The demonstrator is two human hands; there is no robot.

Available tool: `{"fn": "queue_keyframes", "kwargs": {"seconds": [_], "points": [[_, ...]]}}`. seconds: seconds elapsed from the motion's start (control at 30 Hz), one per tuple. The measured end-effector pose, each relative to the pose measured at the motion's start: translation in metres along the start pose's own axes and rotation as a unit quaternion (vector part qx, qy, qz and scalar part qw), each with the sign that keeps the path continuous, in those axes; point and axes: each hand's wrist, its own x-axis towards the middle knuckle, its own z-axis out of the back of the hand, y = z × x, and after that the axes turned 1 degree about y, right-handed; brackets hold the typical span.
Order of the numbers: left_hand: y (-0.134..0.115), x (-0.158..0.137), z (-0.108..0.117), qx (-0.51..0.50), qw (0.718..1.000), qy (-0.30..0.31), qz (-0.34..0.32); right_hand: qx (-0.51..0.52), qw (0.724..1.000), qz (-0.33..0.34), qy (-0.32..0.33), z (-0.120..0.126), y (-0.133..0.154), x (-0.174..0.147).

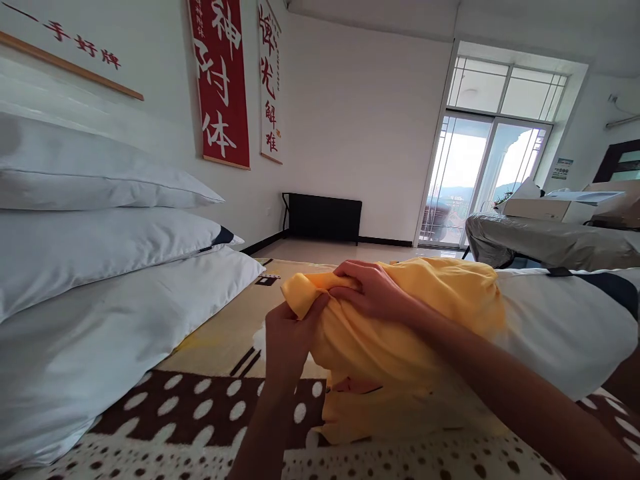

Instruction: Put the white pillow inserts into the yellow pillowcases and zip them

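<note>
A yellow cloth (380,353) lies bunched and creased in front of me, its right part against a white pillow (550,327) with a dark blue band. My left hand (295,333) is closed, pinching the cloth's folded left end between thumb and fingers. My right hand (373,290) grips the same gathered edge from above, just to the right of the left hand. Whether the cloth wraps around the pillow or only lies over it, I cannot tell. Small dark marks show on its lower part, near the blanket.
Several white pillows (125,287) are stacked at the left. Beneath everything is a brown and cream patterned blanket (210,400). A black folded panel (325,217) stands by the far wall. At the right, boxes (550,207) sit on a plastic-covered surface (545,240) near glass doors (480,173).
</note>
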Motion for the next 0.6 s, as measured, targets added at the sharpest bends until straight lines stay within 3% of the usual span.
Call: {"fn": "queue_keyframes", "kwargs": {"seconds": [0.1,0.2,0.3,0.43,0.6], "points": [[0.000,0.000,0.000,-0.016,1.000,0.002,-0.015,-0.001,0.998,-0.007,0.067,0.024,-0.007,0.001],[0.000,-0.004,-0.004,-0.023,0.999,-0.001,-0.036,-0.077,0.991,-0.013,0.111,0.046,-0.024,-0.001],[0.004,-0.008,-0.010,0.051,0.993,-0.048,-0.093,-0.136,0.981,-0.058,0.128,0.055,-0.040,-0.009],[0.016,-0.011,-0.017,0.153,0.961,-0.130,-0.189,-0.154,0.982,-0.076,0.081,0.046,-0.042,-0.023],[0.026,-0.007,-0.019,0.135,0.964,-0.145,-0.178,-0.227,0.973,-0.032,0.017,0.044,-0.035,-0.039]]}}
